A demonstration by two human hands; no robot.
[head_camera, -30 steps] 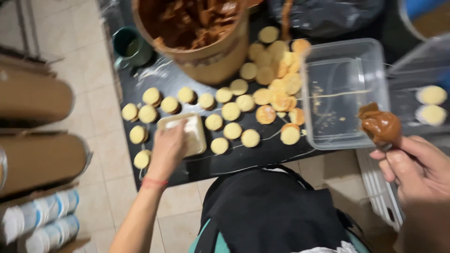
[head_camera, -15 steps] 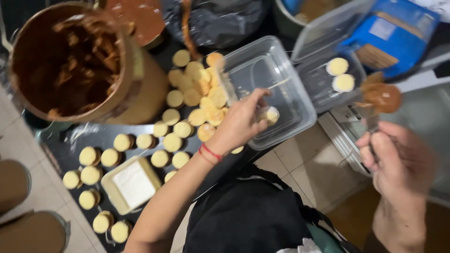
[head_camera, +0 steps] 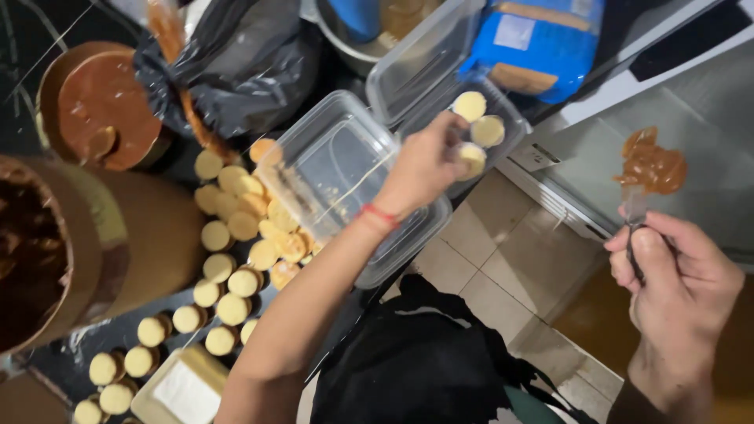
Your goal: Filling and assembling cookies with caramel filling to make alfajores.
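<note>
My left hand (head_camera: 424, 165) reaches across an empty clear plastic box (head_camera: 330, 169) and pinches a round pale cookie (head_camera: 473, 156) at the rim of a second clear box (head_camera: 514, 118). Two more cookies (head_camera: 471, 104) lie in that second box. My right hand (head_camera: 679, 275) is out to the right and grips a thin spatula (head_camera: 635, 212). The spatula's tip carries a lump of brown caramel spread (head_camera: 650, 165). Several round cookies (head_camera: 236, 228) lie on the dark tray (head_camera: 55, 365) at the left.
A big brown tub of spread (head_camera: 94, 251) stands at the left, with its smeared lid (head_camera: 102, 110) behind it. A black plastic bag (head_camera: 236, 67), a blue packet (head_camera: 542, 39) and a small cream block (head_camera: 181, 385) are also about. Tiled floor shows below.
My left hand went from the cookies on the tray to the first box, then on to the farther box, carrying a cookie. The view swung right. My right hand kept holding the loaded spatula.
</note>
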